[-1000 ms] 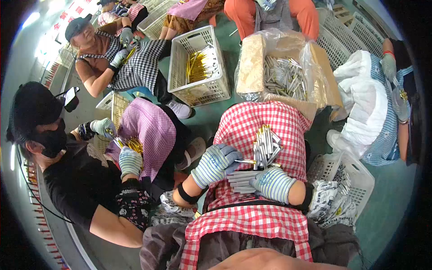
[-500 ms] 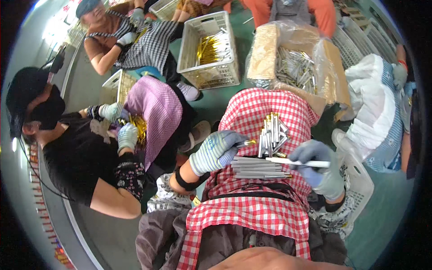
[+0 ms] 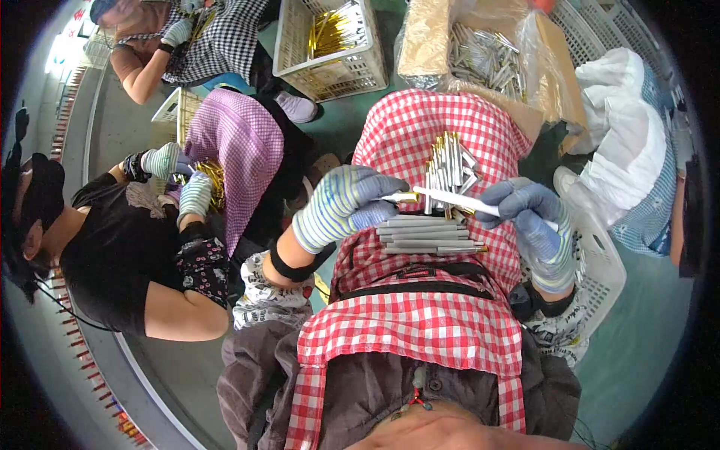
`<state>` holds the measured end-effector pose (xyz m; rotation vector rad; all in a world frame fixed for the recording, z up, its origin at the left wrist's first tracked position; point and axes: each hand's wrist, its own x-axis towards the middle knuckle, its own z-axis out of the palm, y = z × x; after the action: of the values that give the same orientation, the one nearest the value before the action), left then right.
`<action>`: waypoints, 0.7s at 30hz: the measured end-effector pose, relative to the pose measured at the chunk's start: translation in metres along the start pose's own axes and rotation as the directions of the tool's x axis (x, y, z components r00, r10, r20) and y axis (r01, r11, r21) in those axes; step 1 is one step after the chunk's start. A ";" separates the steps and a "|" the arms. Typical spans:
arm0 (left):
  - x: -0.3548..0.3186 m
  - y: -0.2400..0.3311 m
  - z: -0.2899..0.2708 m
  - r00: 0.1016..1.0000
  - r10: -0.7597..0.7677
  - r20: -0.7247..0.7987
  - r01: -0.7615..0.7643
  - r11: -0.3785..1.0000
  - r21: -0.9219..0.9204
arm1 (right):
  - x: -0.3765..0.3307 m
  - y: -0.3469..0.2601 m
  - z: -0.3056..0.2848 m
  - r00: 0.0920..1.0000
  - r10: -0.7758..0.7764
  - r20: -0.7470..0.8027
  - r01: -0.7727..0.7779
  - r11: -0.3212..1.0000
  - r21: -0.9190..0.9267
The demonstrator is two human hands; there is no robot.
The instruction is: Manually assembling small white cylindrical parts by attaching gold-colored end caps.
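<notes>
My left hand (image 3: 345, 204), in a striped knit glove with grey fingertips, pinches a short metal piece with a gold end (image 3: 406, 197). My right hand (image 3: 536, 225), gloved alike, grips a white pen-like tube (image 3: 457, 199) slanting toward the left. The tube's narrow tip is at the gold end; whether they touch I cannot tell. Below them, a row of grey pen-like tubes (image 3: 424, 235) lies across my red-checked apron (image 3: 420, 319). Beyond the row sits a loose pile of short silver pieces with gold ends (image 3: 448, 166).
Past my knees stands a plastic-lined carton (image 3: 424, 56) of silver pieces. Left of it, a white crate (image 3: 330, 81) holds gold and silver pieces. A white basket (image 3: 604, 281) is by my right arm. Co-workers sit close on my left (image 3: 112, 251) and farther off (image 3: 165, 56).
My hands have come nearer each other, bringing the white tube's tip up to the gold-ended piece. The whole view has shifted slightly, with surroundings now higher in the picture.
</notes>
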<state>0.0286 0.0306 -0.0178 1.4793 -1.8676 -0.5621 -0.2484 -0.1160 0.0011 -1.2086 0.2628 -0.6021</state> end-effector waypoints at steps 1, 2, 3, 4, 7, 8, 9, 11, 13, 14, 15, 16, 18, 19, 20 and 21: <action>-0.001 -0.001 0.001 0.999 0.036 0.016 -0.036 0.999 -0.005 | 0.000 -0.006 0.005 0.999 0.049 -0.007 -0.049 0.998 -0.038; 0.000 0.001 0.001 0.997 0.069 0.028 -0.069 0.998 0.006 | -0.003 -0.001 0.005 1.000 0.007 -0.010 -0.008 0.998 -0.067; 0.003 0.006 0.002 0.993 0.116 -0.019 -0.116 0.993 -0.004 | -0.004 0.000 0.007 0.999 -0.020 -0.025 0.019 0.999 -0.030; 0.005 0.002 0.003 0.992 0.122 0.007 -0.122 0.992 -0.008 | -0.005 -0.002 0.010 0.998 -0.047 -0.037 0.047 0.999 0.010; 0.004 -0.002 0.011 0.993 0.114 0.001 -0.114 0.993 -0.006 | -0.022 -0.013 0.003 0.994 -0.034 -0.100 0.027 0.998 -0.064; 0.004 -0.002 0.014 0.990 0.138 -0.026 -0.138 0.990 -0.012 | -0.026 -0.014 0.000 0.996 0.001 -0.084 -0.007 0.997 -0.071; 0.001 -0.002 0.015 0.989 0.149 -0.019 -0.149 0.989 0.010 | -0.026 -0.013 0.000 0.997 0.008 -0.077 -0.015 0.995 -0.097; -0.002 0.001 0.013 0.986 0.169 -0.001 -0.168 0.984 0.050 | -0.024 -0.009 0.002 0.999 0.006 -0.035 -0.008 0.998 -0.067; -0.002 0.006 0.012 0.983 0.184 0.010 -0.184 0.981 0.063 | -0.024 -0.008 0.002 0.998 0.055 -0.019 -0.056 0.997 -0.054; -0.003 0.005 0.011 0.984 0.177 0.027 -0.179 0.981 0.077 | -0.025 -0.007 0.000 0.999 0.045 -0.013 -0.045 0.997 -0.055; -0.006 0.003 0.012 0.982 0.189 0.020 -0.190 0.977 0.093 | -0.026 -0.004 -0.003 0.996 0.087 0.006 -0.087 0.993 -0.084; -0.008 0.002 0.015 0.980 0.200 0.014 -0.201 0.974 0.107 | -0.026 -0.003 -0.005 0.991 0.131 0.023 -0.128 0.985 -0.115; -0.009 0.007 0.014 0.980 0.191 0.045 -0.195 0.975 0.105 | -0.025 -0.004 -0.007 0.984 0.173 0.032 -0.168 0.979 -0.115; -0.010 0.006 0.014 0.979 0.200 0.050 -0.204 0.974 0.096 | -0.028 -0.002 -0.013 0.986 0.165 0.033 -0.155 0.967 -0.204; -0.010 0.006 0.013 0.979 0.192 0.068 -0.198 0.975 0.098 | -0.030 0.000 -0.017 0.987 0.157 0.034 -0.141 0.946 -0.293; -0.010 0.006 0.014 0.978 0.196 0.078 -0.202 0.975 0.087 | -0.034 -0.002 -0.020 0.966 0.260 0.014 -0.251 0.945 -0.211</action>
<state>0.0158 0.0404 -0.0256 1.3253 -2.0932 -0.4396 -0.2867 -0.1129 -0.0083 -1.3599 0.4481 -0.3280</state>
